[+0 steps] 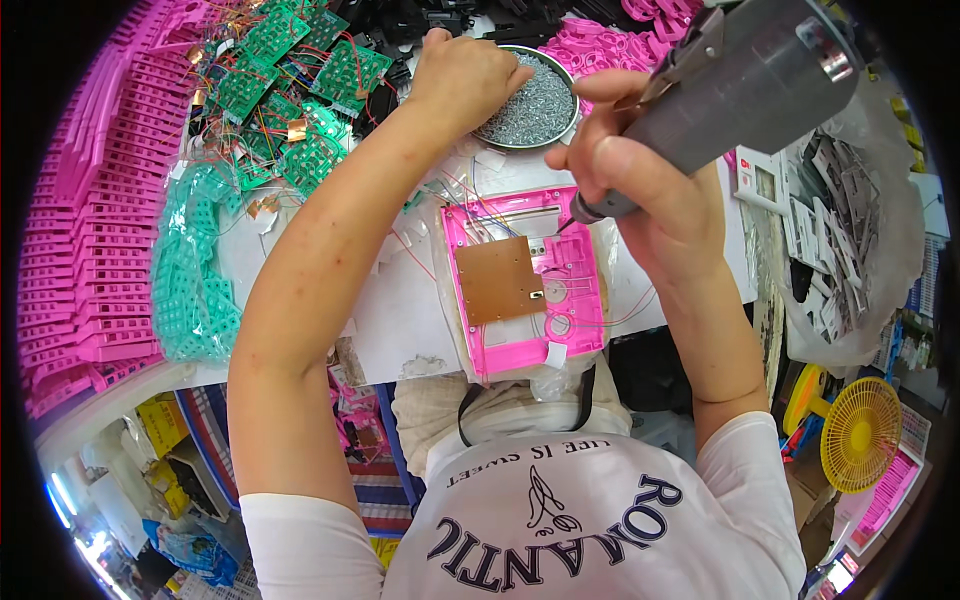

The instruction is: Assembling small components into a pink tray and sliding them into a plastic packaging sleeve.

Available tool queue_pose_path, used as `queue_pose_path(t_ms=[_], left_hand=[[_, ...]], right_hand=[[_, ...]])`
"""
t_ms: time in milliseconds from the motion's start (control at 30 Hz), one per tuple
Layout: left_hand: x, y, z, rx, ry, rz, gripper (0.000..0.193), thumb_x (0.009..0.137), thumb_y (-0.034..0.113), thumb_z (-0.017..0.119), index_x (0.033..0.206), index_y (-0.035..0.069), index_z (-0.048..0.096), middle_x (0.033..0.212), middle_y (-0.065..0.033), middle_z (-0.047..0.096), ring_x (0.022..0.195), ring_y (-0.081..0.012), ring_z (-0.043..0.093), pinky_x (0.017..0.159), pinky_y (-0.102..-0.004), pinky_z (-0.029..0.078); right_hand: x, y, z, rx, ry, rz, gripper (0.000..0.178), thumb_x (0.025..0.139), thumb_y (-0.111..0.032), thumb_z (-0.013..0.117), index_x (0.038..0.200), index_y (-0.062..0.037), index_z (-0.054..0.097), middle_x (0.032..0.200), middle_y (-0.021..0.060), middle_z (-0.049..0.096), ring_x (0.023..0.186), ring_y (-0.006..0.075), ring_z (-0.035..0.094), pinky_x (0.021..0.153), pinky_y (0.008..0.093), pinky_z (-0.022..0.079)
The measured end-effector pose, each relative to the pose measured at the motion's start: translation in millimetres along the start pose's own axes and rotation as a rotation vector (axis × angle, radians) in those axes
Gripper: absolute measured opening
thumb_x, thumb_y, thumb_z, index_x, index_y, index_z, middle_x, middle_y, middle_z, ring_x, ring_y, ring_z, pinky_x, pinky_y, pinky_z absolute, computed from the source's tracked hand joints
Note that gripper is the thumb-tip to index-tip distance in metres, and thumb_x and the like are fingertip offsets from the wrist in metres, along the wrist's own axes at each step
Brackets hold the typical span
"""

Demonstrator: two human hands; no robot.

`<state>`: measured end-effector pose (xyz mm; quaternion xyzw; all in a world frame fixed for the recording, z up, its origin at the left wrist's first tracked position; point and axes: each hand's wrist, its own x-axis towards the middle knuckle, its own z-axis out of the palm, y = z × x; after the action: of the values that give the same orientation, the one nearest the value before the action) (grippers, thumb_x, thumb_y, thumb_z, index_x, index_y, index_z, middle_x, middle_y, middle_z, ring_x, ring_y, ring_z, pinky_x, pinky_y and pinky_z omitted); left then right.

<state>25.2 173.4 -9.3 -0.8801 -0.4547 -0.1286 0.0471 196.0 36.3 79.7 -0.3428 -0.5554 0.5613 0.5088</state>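
Observation:
My right hand (650, 170) is closed around a dark grey electric screwdriver (745, 85), whose narrow tip slants down over the upper right of a pink plastic housing (590, 290). The housing lies open-side up in front of me, with a brown circuit board (497, 280) and thin wires inside it. Farther off, my left hand (465, 82) reaches palm down between a pile of black plastic parts (395, 45) and a round dish of small silver screws (530, 105). Its thumb lies over the dish's left side; the other fingers are mostly hidden behind the hand.
Green circuit boards (275, 70) with loose wires are heaped at the far left, above a bag of teal parts (190, 270). Stacked pink housings (90, 230) line the left. Pink parts (600, 50) lie behind the dish. At right are a bag of grey-white parts (835, 230) and a yellow fan (860, 435).

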Motion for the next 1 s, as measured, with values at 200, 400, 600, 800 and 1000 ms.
queue_pose_path(t_ms=[200,400,600,800,1000], left_hand=[[-20.5,-4.4,-19.9,-0.393,0.165,-0.099,0.029,0.088,0.036,0.07,0.076,0.01,0.068,0.076,-0.005,0.069,0.076,-0.0276,0.066,0.078,-0.046,0.039],[-57.1,7.7,-48.2,-0.351,0.288,-0.05,0.024,0.087,0.033,0.07,0.076,0.011,0.071,0.074,-0.0054,0.069,0.075,-0.0269,0.067,0.082,-0.0464,0.037],[-16.1,-8.2,-34.1,-0.081,0.054,-0.071,0.027,0.091,0.03,0.061,0.081,0.009,0.074,0.083,-0.0143,0.073,0.076,-0.0354,0.069,0.08,-0.0515,0.042],[-68.6,25.9,-54.4,-0.366,0.308,0.017,0.013,0.092,0.019,0.067,0.089,0.011,0.076,0.075,-0.0062,0.072,0.071,-0.0257,0.066,0.083,-0.0423,0.042],[-181.7,70.1,-82.3,-0.568,0.112,-0.09,0.006,0.091,0.016,0.07,0.093,0.011,0.074,0.077,-0.0037,0.07,0.07,-0.0219,0.063,0.08,-0.0404,0.041]], right_hand=[[-10.4,13.9,12.5,-0.017,-0.076,-0.008,0.039,0.09,-0.018,0.073,0.121,-0.0019,0.057,0.074,0.0053,0.059,0.066,0.0145,0.059,0.079,0.0392,0.058],[-23.0,30.6,17.8,0.053,-0.076,-0.042,0.037,0.092,-0.02,0.073,0.12,-0.0033,0.055,0.073,0.0056,0.059,0.065,0.0154,0.06,0.076,0.0393,0.058],[-15.6,26.5,25.9,0.053,-0.064,-0.043,0.034,0.093,-0.017,0.072,0.119,-0.0048,0.054,0.071,0.0045,0.055,0.062,0.0153,0.056,0.073,0.0379,0.056],[-27.9,35.6,20.6,0.049,-0.071,-0.074,0.033,0.093,-0.016,0.071,0.118,-0.006,0.052,0.07,0.0036,0.054,0.062,0.0143,0.053,0.069,0.0366,0.053],[-31.8,43.5,23.1,0.012,-0.116,-0.122,0.03,0.094,-0.012,0.069,0.117,-0.0066,0.05,0.071,0.0039,0.054,0.062,0.0144,0.052,0.069,0.0365,0.053]])
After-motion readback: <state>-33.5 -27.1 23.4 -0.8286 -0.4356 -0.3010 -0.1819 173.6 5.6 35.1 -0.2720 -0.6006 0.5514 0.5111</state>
